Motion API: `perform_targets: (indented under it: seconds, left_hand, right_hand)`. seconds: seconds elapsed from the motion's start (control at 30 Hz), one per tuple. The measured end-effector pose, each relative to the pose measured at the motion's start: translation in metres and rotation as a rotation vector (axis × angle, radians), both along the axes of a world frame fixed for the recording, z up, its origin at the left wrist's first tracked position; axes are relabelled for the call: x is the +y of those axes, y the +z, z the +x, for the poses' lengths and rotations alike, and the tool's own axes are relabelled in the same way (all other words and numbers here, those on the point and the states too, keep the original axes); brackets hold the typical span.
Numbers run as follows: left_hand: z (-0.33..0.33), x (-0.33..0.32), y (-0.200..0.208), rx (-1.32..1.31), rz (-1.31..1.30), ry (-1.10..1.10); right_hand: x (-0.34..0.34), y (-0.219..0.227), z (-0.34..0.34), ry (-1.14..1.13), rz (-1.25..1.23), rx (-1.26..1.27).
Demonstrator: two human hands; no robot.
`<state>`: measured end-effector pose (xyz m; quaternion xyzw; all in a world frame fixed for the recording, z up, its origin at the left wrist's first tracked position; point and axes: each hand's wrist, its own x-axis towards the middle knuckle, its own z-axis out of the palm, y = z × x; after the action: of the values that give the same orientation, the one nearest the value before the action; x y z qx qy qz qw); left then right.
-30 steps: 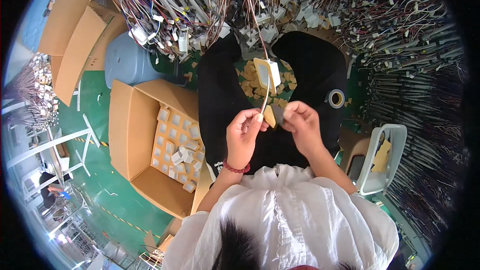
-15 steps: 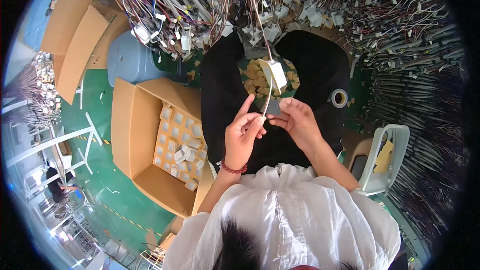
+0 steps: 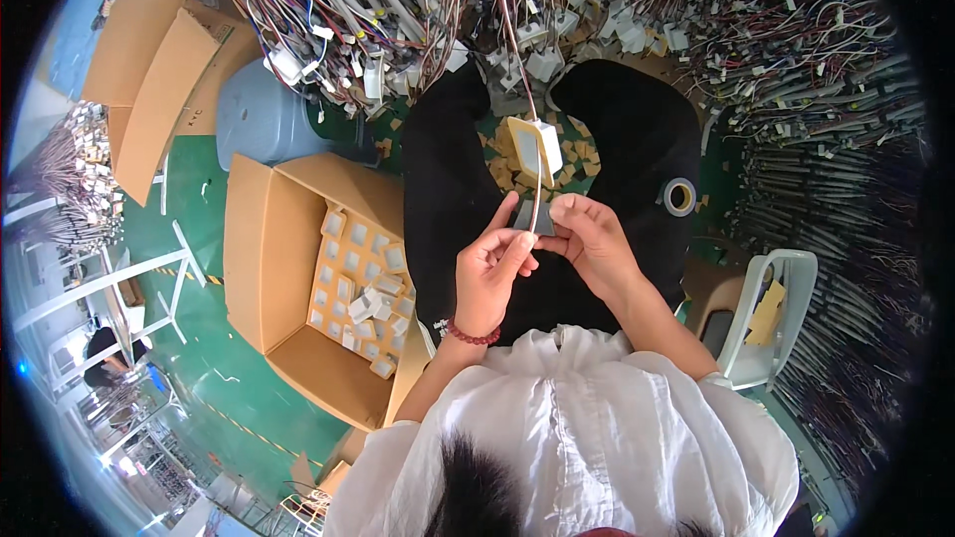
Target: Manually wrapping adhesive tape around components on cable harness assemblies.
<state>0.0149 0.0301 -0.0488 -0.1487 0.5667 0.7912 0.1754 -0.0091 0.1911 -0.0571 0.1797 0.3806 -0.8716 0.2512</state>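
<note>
My left hand (image 3: 487, 273) pinches a thin white cable (image 3: 537, 207) between thumb and forefinger, with one finger stretched out forward. Above my hands hangs a small white block with a tan face (image 3: 549, 145); a brown wire (image 3: 521, 65) runs up from it to the cable bundles, and the white cable passes down in front of it. Close beside the left, my right hand (image 3: 599, 244) has thumb and fingers pressed together near the cable's lower end; what they hold is too small to make out. A grey flat piece (image 3: 543, 220) shows behind the fingertips.
On my black-covered lap lies a tape roll (image 3: 678, 197). An open cardboard box (image 3: 251, 254) to the left holds rows of white blocks. Wire bundles (image 3: 816, 129) fill the far side and right. A white stool (image 3: 796, 308) stands at right, tan scraps (image 3: 569, 175) lie between my knees.
The white block has turned, so its tan-edged face shows more. My left hand has moved slightly right, and my fingertips are closer together at the cable.
</note>
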Motion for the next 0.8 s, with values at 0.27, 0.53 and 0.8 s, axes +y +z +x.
perform_targets:
  seconds: [0.27,0.53,0.8]
  left_hand:
    - [0.005,0.005,0.004,-0.135,0.157,0.014]
    - [0.01,0.005,0.005,-0.057,0.1,-0.059]
    - [0.006,0.013,0.013,0.198,-0.19,-0.084]
  right_hand:
    - [0.001,-0.003,0.0,0.012,-0.368,-0.019]
    - [0.0,-0.009,-0.001,0.21,-0.497,0.037]
    - [-0.001,-0.007,-0.001,0.138,-0.282,0.035]
